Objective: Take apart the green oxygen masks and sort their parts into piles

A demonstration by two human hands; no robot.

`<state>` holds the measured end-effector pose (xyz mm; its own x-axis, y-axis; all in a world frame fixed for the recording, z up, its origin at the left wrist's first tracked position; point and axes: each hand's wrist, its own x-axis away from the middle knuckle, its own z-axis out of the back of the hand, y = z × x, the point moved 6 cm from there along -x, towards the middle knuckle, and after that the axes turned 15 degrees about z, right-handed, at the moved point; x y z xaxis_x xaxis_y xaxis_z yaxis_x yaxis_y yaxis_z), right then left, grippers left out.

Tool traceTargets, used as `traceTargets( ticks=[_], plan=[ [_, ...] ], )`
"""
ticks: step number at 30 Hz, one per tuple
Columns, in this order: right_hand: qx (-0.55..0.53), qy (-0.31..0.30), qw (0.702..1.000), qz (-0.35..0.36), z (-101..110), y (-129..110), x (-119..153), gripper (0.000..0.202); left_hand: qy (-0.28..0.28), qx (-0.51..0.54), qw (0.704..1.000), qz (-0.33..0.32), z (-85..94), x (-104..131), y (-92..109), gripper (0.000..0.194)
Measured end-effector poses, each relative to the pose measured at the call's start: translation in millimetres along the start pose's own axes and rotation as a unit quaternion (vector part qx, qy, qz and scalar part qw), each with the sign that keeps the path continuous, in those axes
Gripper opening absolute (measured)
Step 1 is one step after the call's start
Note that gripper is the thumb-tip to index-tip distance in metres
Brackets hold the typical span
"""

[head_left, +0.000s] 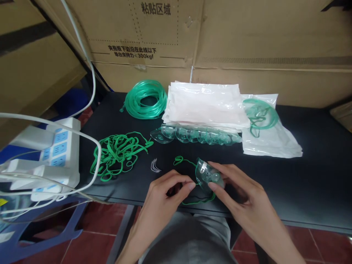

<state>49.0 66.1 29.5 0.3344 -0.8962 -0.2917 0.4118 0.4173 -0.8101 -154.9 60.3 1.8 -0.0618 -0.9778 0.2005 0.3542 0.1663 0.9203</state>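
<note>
Near the table's front edge, my right hand (242,189) grips a clear green plastic mask (206,176) between thumb and fingers. A green elastic cord (199,202) runs from the mask, with one looped end lying on the table to its upper left. Just left of the mask, my left hand (172,192) pinches the cord between thumb and forefinger. A row of similar clear masks (195,135) lies behind. To the left are a tangled heap of green cords (118,154) and several thin metal strips (155,165).
A coil of green tubing (145,99), a stack of white packets (203,104) and a clear bag (271,137) with green tubing stand along the back, before a cardboard box (247,36). A white power strip (62,146) with cables is at the left.
</note>
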Motion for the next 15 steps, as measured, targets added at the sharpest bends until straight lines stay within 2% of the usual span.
traceTargets(
  ticks=[9, 15],
  plan=[
    [0.011, 0.009, 1.000, 0.012, 1.2, 0.2, 1.5, 0.041, -0.004, -0.002, 1.000, -0.015, -0.4, 0.4, 0.8, 0.008],
    [-0.003, -0.007, 1.000, 0.002, -2.1, -0.5, 1.6, 0.041, -0.003, -0.006, 1.000, -0.019, -1.8, 1.1, 0.8, 0.007]
  ],
)
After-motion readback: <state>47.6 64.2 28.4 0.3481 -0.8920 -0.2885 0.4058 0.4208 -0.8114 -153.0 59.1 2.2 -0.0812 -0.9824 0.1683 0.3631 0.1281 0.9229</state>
